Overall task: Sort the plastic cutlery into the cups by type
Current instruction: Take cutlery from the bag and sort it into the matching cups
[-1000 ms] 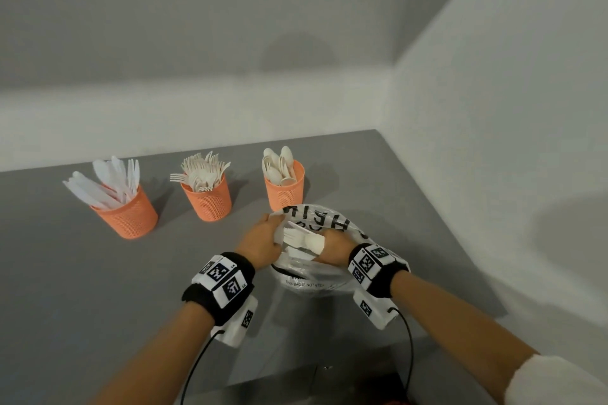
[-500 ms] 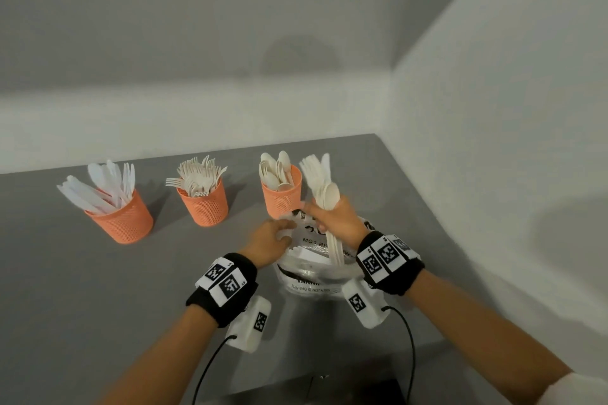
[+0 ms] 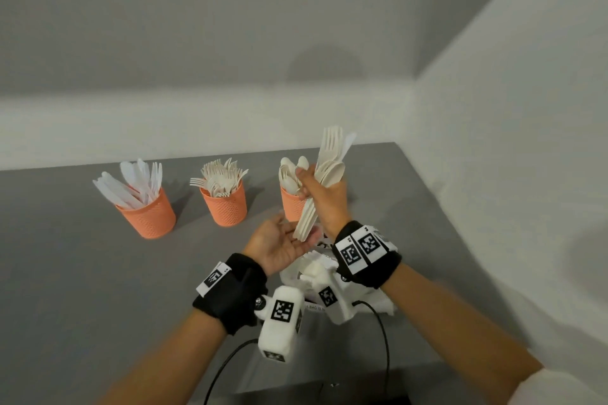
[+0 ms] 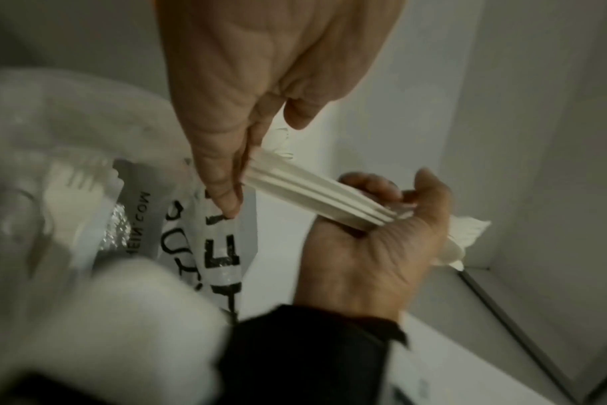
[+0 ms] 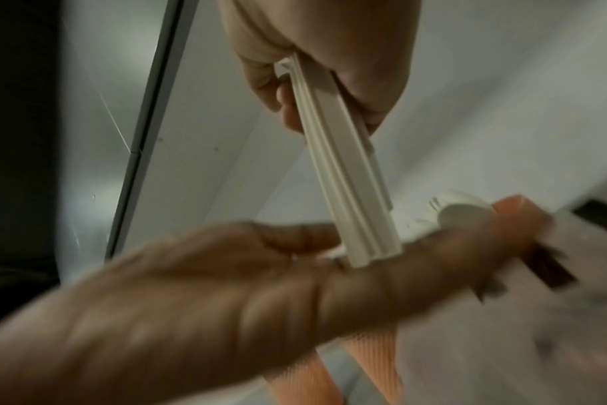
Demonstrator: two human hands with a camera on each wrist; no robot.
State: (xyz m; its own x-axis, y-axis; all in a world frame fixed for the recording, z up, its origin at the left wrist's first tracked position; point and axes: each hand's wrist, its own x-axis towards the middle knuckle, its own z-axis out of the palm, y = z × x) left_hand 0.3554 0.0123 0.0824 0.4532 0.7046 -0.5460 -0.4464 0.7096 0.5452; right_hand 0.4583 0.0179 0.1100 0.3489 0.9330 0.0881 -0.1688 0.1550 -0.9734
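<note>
Three orange mesh cups stand in a row on the grey table: knives on the left, forks in the middle, spoons on the right. My right hand grips a mixed bundle of white cutlery upright in front of the spoon cup, heads up, a fork, spoons and a knife showing. My left hand lies palm up with straight fingers against the bundle's handle ends. Below both hands is the clear printed bag, with a fork showing inside it.
The table sits in a corner, with one wall behind the cups and another close on the right. Its front edge runs just below my wrists. Cables hang from both wrist cameras.
My right hand has drawn the bundle out of the bag and raised it in front of the spoon cup. My left hand has let go of the bag and turned palm up under the handles.
</note>
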